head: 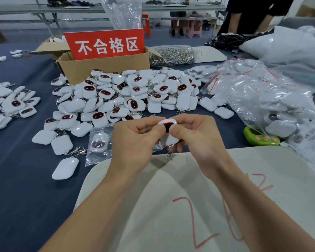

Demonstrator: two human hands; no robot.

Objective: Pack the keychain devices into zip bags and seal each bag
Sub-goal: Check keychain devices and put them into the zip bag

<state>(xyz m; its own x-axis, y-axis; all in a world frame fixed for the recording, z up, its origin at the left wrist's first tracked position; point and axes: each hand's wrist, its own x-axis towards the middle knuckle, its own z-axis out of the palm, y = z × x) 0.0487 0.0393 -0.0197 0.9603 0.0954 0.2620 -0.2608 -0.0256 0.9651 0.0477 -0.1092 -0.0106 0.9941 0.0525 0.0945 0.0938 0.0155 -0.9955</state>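
Note:
I hold one white keychain device (168, 127) with a dark red-rimmed face between both hands, above the far edge of a white board. My left hand (135, 140) and my right hand (196, 135) both grip it with curled fingers, and its metal clasp (169, 155) dangles below. A large heap of the same devices (127, 93) lies just beyond on the blue cloth. One device sealed in a clear zip bag (98, 142) rests left of my left hand.
A cardboard box with a red sign (104, 57) stands behind the heap. Bagged devices (258, 95) pile up at the right, with a green timer (258, 138) beside them. More devices (9, 104) lie far left. The white board (189, 197) bears red marks.

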